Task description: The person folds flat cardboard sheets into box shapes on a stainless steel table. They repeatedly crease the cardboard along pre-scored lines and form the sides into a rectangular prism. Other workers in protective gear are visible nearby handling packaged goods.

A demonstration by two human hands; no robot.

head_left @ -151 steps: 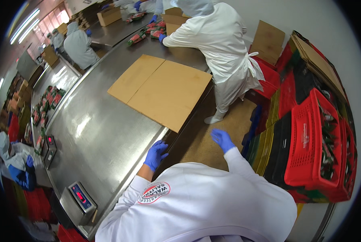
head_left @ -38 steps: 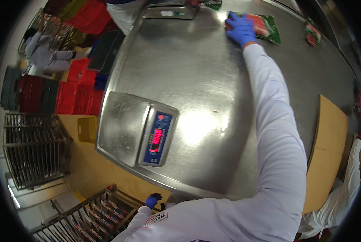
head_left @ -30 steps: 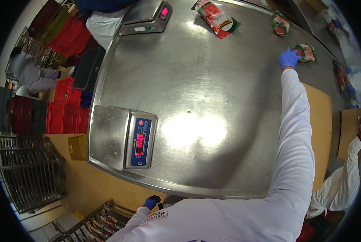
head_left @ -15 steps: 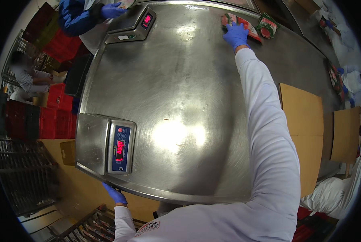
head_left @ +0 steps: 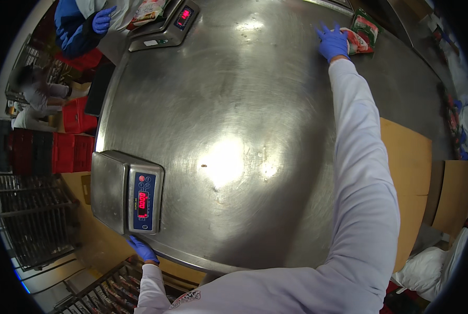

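Note:
Near the far right of the steel table [head_left: 192,110], my right hand [head_left: 332,44] in a blue glove has its fingers spread. Its edge is against a red and white plastic packet [head_left: 357,43], which is partly hidden by the hand. Just beyond lies a green and red packet [head_left: 366,25], touching the first. My left hand [head_left: 143,250], also gloved in blue, is low at the near left table edge with fingers stretched out and nothing visible in it. Close by stands a steel weighing scale [head_left: 110,186] with a lit red display.
A second scale [head_left: 163,34] at the far left bears a packet [head_left: 146,12], beside a co-worker's gloved hand [head_left: 103,21]. Cardboard [head_left: 404,167] lies on the right. Red crates [head_left: 73,152] and racks [head_left: 32,217] stand left of the table.
My right hand and the red packet have moved right, up against the green one, and the fingers have spread off it. The co-worker's hand has drawn back from the packet on the far scale.

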